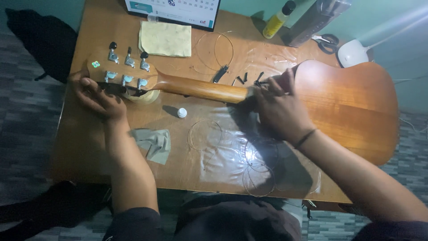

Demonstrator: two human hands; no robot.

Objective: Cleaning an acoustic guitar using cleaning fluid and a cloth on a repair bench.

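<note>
An acoustic guitar lies face down across a wooden table, its brown body (352, 107) at the right and its neck (200, 88) running left to the headstock (122, 71) with silver tuning pegs. My left hand (96, 96) grips the headstock from below, near a roll of tape (145, 96) under it. My right hand (278, 107) clasps the neck where it joins the body. The strings side is hidden underneath.
Coiled guitar strings (258, 165) and another coil (205, 134) lie on the table (89, 147), plus a grey cloth (154, 143), yellow cloth (166, 39), white cap (182, 113), black bridge pins (243, 79), yellow bottle (276, 20), scissors (327, 43), a desk calendar (174, 11).
</note>
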